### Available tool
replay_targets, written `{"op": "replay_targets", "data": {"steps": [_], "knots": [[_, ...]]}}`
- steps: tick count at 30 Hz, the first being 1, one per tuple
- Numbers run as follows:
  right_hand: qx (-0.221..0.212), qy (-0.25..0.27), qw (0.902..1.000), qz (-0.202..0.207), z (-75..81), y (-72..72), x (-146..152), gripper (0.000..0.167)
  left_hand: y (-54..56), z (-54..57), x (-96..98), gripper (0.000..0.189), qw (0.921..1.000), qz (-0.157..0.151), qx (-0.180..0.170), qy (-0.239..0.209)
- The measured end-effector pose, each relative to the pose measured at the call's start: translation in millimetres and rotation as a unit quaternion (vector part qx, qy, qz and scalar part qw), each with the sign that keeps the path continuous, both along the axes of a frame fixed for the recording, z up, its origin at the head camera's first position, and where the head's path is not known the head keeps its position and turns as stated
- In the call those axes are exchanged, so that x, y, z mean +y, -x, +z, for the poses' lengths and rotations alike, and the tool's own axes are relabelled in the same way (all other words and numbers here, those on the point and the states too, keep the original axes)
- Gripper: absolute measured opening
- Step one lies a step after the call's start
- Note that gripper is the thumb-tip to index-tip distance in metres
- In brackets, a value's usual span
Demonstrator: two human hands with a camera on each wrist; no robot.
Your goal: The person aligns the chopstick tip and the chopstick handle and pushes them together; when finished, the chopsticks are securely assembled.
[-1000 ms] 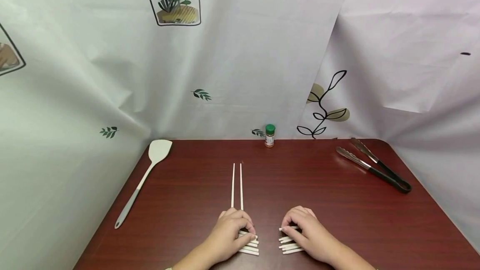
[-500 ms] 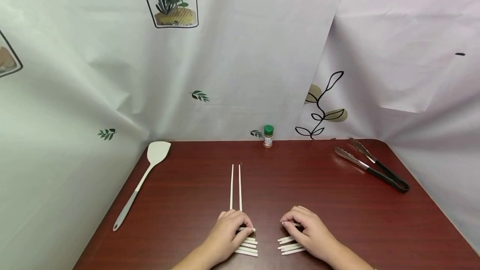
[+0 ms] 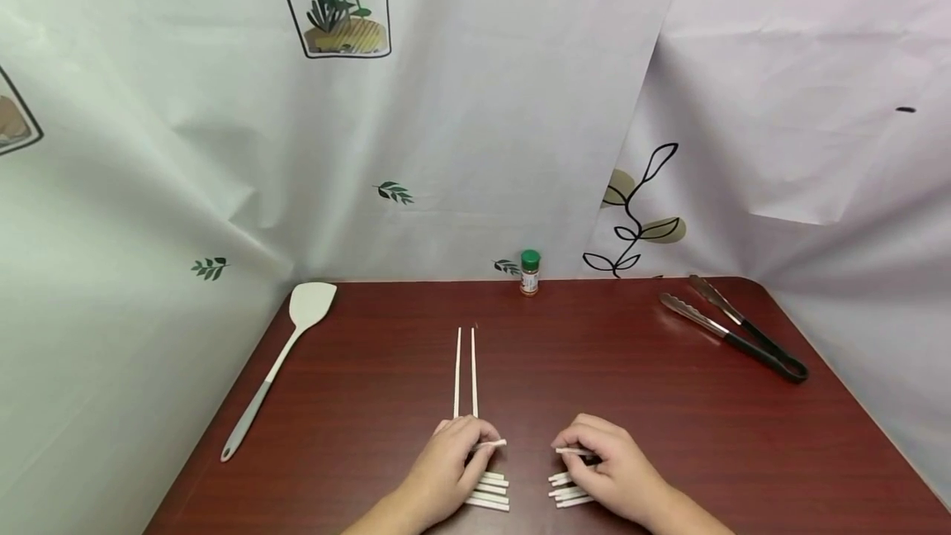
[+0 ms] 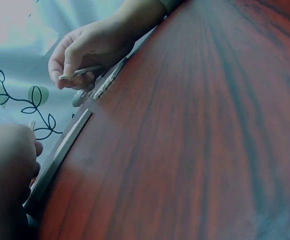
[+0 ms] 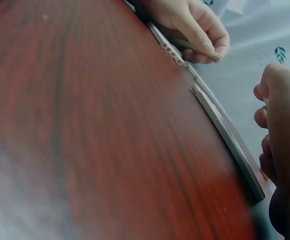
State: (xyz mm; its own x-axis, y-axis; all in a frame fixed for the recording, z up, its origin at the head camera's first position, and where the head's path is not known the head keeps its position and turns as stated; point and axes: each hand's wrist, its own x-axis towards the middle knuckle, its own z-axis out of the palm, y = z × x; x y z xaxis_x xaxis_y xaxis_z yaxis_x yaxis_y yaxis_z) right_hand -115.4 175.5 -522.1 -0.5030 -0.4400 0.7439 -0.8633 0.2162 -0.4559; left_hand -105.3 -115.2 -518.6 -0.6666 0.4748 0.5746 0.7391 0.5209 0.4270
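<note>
While the left hand [image 3: 446, 469] pinches one stick [image 3: 496, 443] between thumb and fingers, the right hand [image 3: 615, 469] pinches a second stick [image 3: 568, 451] likewise, both raised above the table [image 3: 669, 411]. Their tips face each other across a gap. A left row of sticks [image 3: 492, 505] lies crosswise, partly hidden under the left hand; a right row [image 3: 574, 502] lies under the right. Beyond the left hand, a parallel pair of sticks [image 3: 457, 374] points away. Farther out, a pale spatula [image 3: 279, 360] lies by the left edge, black-handled tongs [image 3: 743, 345] lie spread near the right, and a green-capped shaker [image 3: 529, 277] stands at the back.
</note>
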Motion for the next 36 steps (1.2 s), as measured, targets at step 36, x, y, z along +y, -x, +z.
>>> {"op": "replay_targets", "data": {"steps": [36], "knots": [[0.079,-0.033,0.9922,0.090,15.3,-7.5,-18.9,0.015,0.7,-1.7,5.1,0.011,0.9926,-0.095,0.076,0.000]]}}
